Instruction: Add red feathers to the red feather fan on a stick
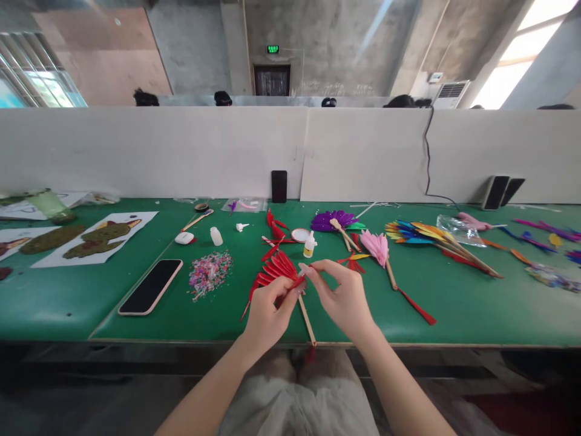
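Note:
A red feather fan (278,268) with a wooden handle (307,320) lies at the front middle of the green table, its handle pointing toward me. My left hand (273,306) pinches the base of the red feathers. Just to its right, my right hand (341,295) is closed near the fan's base, fingertips together around something too small to make out. A small glue bottle (309,245) with a yellow label stands behind my hands. Beside the bottle is a round white lid (300,235), with loose red feathers (275,227) to its left.
A phone (151,287), a pile of colourful bits (210,274) and a small white bottle (216,237) are on the left. Purple (333,221), pink (374,247) and multicoloured (415,233) feather fans lie right. A white partition (181,151) stands behind.

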{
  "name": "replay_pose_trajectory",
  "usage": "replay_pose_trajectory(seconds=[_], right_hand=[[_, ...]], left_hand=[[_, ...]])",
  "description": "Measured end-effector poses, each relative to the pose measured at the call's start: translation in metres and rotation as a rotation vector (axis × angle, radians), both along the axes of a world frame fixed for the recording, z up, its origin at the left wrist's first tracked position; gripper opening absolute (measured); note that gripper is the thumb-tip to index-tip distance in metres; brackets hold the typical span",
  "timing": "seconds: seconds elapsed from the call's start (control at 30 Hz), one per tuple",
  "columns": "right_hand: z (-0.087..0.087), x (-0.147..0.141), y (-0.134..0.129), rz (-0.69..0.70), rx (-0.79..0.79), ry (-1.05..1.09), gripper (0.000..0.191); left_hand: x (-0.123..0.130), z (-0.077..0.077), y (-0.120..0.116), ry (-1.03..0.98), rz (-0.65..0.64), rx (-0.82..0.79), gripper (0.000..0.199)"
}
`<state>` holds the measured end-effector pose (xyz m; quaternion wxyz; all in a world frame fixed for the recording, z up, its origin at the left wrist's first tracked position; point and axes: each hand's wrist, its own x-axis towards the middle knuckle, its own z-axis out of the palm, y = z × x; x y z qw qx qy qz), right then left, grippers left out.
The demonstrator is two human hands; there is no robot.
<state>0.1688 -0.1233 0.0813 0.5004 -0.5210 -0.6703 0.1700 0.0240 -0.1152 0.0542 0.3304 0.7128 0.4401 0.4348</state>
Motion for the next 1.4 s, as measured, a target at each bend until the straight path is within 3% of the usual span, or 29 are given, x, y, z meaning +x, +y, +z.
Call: replay_pose_trajectory(seconds=[0.2, 0.53, 0.73, 0.93, 1.13, 1.4], right_hand=[[-0.019, -0.009, 0.001, -0.107, 0.127, -0.1, 0.023], [-0.018, -0.02, -0.014, -0.088, 0.219, -0.071, 0.022], [-0.021, -0.013, -0.02, -0.066, 0.245, -0.075, 0.019], [-0.019, 0.0, -0.025, 0.029, 0.248, -0.055, 0.018], [-0.012, 0.008, -0.031, 0.139, 0.126, 0.112, 0.023], [0.001, 0.02, -0.038, 0.268, 0.066, 0.022, 0.021]], left_hand=[[0.003, -0.005, -0.006, -0.009, 0.034, -0.002, 0.026], [0.001, 0.002, -0.027, -0.015, 0.066, 0.041, 0.026], [0.013, -0.002, -0.038, -0.131, 0.077, -0.08, 0.03], [0.026, -0.008, -0.044, -0.258, 0.042, -0.166, 0.032], [0.028, 0.002, -0.049, -0.372, -0.06, -0.293, 0.034], [0.025, 0.009, -0.054, -0.465, -0.074, -0.334, 0.034]])
